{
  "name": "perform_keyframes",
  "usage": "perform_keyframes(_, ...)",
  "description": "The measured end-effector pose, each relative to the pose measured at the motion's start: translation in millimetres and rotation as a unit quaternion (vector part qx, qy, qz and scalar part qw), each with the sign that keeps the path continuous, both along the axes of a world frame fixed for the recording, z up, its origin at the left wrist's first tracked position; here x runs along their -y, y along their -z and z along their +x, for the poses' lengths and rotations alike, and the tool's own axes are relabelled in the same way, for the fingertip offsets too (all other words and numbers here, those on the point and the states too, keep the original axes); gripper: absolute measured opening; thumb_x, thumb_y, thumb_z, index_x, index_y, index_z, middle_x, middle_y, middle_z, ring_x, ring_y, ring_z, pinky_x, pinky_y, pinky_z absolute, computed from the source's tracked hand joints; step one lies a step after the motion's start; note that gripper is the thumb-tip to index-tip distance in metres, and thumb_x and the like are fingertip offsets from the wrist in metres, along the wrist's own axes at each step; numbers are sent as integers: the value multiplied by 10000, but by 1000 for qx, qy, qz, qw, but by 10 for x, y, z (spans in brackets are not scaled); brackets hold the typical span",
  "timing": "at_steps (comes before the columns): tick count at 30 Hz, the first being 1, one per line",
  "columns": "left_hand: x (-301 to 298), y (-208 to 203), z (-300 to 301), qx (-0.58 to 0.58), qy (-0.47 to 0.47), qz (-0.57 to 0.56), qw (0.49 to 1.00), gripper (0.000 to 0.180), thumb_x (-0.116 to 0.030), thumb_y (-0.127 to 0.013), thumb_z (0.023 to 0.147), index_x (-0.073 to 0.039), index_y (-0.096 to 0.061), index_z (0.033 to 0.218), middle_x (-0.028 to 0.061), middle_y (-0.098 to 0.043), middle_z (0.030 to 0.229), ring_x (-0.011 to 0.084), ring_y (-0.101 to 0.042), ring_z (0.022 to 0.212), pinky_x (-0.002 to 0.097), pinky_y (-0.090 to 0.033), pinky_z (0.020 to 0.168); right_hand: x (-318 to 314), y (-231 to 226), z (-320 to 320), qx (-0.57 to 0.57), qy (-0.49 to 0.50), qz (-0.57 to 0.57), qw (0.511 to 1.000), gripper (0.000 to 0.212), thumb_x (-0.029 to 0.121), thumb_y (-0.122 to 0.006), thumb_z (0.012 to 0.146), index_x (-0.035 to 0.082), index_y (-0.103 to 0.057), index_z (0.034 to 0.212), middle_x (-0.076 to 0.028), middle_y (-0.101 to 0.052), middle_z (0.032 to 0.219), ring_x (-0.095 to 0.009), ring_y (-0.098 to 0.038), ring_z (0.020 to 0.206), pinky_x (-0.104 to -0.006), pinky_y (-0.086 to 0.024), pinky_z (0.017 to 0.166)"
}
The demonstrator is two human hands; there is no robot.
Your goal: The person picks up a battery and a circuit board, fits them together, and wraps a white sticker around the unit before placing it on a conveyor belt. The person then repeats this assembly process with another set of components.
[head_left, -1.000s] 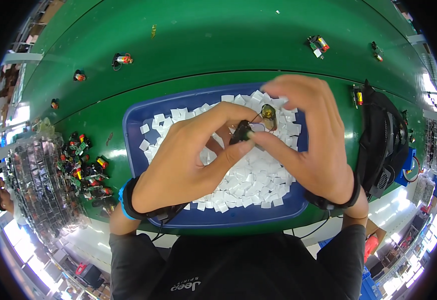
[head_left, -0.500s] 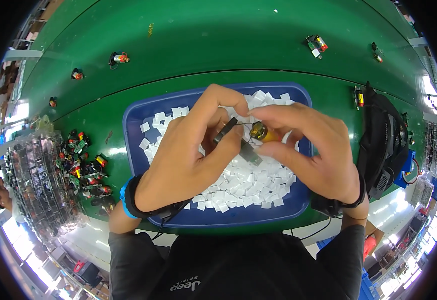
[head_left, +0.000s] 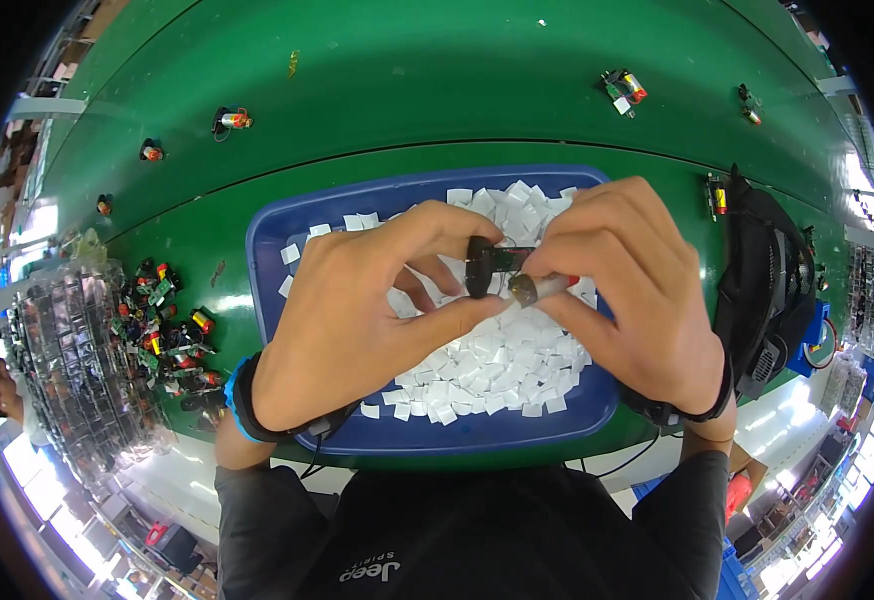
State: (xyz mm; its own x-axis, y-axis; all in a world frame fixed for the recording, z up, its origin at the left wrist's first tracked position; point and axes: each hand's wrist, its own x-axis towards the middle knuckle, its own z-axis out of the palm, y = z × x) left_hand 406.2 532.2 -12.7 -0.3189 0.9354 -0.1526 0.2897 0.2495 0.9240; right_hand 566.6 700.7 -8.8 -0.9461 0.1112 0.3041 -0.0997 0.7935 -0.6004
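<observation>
Over the blue tray (head_left: 457, 440), which holds a heap of small white square pieces (head_left: 477, 370), my two hands grip one small electronic assembly. My left hand (head_left: 347, 310) pinches its black rounded part (head_left: 478, 267) between thumb and fingers. Fingers of my right hand (head_left: 642, 290) are closed around the silver-and-red cylindrical battery (head_left: 543, 289) and the end of a small circuit board (head_left: 508, 260). Thin wires run between these parts near the black piece. The far end of the board is hidden behind my right fingers.
Left of the tray lies a pile of similar assemblies (head_left: 172, 330), beside a stack of plastic-wrapped trays (head_left: 82, 360). Several single assemblies (head_left: 624, 92) are scattered across the green table (head_left: 437, 90). A black bag (head_left: 762, 290) rests at the right.
My hands have turned the assembly: the black part now stands upright and the battery lies lower, pointing right. My right hand has tilted and curled its fingers over the board.
</observation>
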Motion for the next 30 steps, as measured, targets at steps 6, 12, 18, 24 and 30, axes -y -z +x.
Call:
perform_keyframes(6,-1,-80,16,3,-31,33,999,408,19,-822,700,-1,-679,1082,55,-736,862,118,-705,772,233,-551,673,25,28,-10,-58,-23,-29,998,386,21,-831,679,52,-623,1003,-105,-722,953,-264,-628,943,-411,-527,816)
perform_keyframes(12,52,-176,-95,119,-7,18,993,441,40,-795,730,8,-651,1145,80,-731,941,129,-704,806,242,-563,671,115,9,-38,-174,-36,47,983,413,62,-840,661,49,-647,1026,-119,-745,974,-271,-639,989,-410,-543,816)
perform_keyframes(18,55,-194,-215,255,33,-17,966,414,35,-681,849,24,-568,1247,101,-692,1050,143,-692,811,256,-583,639,169,-42,-51,-134,-34,39,990,393,79,-824,658,46,-676,1020,-125,-745,986,-297,-666,1022,-391,-572,767)
perform_keyframes(24,10,-135,-156,376,-3,-16,926,399,48,-528,932,33,-471,1326,113,-632,1112,153,-669,846,280,-606,636,212,-64,-72,-148,-29,128,980,325,95,-782,712,33,-652,1004,-139,-743,982,-313,-693,990,-384,-599,716)
perform_keyframes(30,16,-49,-91,400,-20,27,916,396,87,-493,917,41,-483,1311,113,-616,1107,164,-656,897,300,-625,668,320,-94,-53,-163,19,153,975,248,28,-738,758,24,-601,965,-168,-738,979,-314,-715,923,-380,-610,690)
